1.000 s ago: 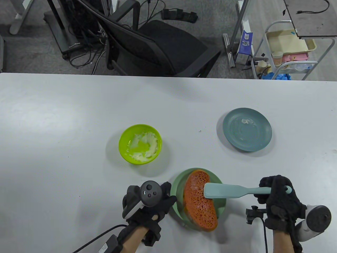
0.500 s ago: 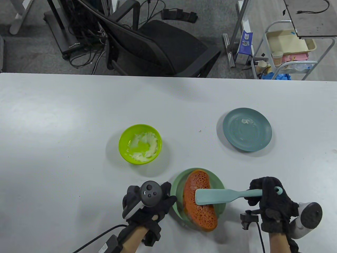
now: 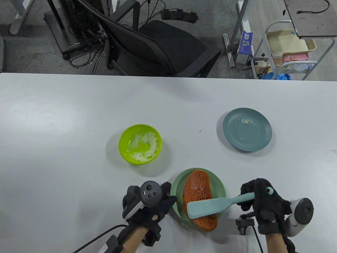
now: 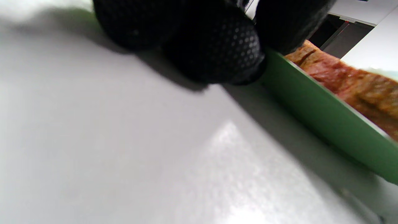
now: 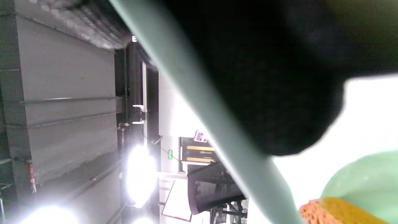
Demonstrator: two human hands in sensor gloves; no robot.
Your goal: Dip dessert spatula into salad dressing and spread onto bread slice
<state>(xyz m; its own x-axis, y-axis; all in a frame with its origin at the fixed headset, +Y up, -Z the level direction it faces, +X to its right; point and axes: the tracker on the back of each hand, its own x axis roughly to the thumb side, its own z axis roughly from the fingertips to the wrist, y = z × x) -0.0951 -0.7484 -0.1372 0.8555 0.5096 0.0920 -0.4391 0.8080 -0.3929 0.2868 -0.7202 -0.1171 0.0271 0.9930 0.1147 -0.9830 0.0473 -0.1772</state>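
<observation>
An orange, porous bread slice [image 3: 198,192] lies on a pale green plate [image 3: 219,187] near the table's front edge. My right hand [image 3: 259,203] grips the handle of a teal dessert spatula [image 3: 208,208], whose blade lies flat on the slice's lower part. My left hand [image 3: 158,203] rests on the table with its fingertips [image 4: 217,46] against the plate's left rim [image 4: 314,109]. The lime green bowl [image 3: 123,150] with white salad dressing [image 3: 147,147] stands to the upper left. In the right wrist view the spatula handle [image 5: 202,102] crosses the frame beside the bread [image 5: 335,211].
A blue-grey plate [image 3: 247,129] with a small white smear sits at the right middle of the table. A black office chair [image 3: 158,44] and a metal cart [image 3: 287,47] stand beyond the far edge.
My right hand has drawn the spatula down and to the left across the bread, tilting its blade. Pale smears show on the slice's upper part. The left hand has stayed put.
</observation>
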